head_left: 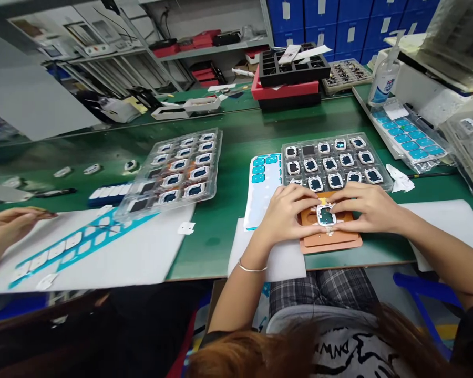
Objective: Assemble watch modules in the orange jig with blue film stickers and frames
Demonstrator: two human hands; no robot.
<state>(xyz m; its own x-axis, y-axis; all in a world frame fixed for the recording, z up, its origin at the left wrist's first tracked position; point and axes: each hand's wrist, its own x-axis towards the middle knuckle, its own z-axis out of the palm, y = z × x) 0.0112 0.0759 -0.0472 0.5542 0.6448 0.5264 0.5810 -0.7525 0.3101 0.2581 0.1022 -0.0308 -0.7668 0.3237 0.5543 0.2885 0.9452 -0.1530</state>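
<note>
A small white-framed part with a dark green centre (pixel 326 214) sits on an orange fixture (pixel 331 242) near the table's front edge. My left hand (pixel 289 212), with a thin bracelet at the wrist, reaches it from the left, thumb and fingers on its edge. From the right, my right hand (pixel 368 207) has its fingertips on the same part. Just behind the hands lies a clear tray (pixel 382 181) of similar white-framed parts. Left of that is a white sheet (pixel 260 202) with several blue stickers.
Another clear tray (pixel 215 178) of parts stands at the left, beside a co-worker's hand (pixel 13 228) over a white mat (pixel 153 252). Red and black boxes (pixel 286 97) are at the back. A pump bottle (pixel 384 81) and blue-sticker tray (pixel 413 139) stand right.
</note>
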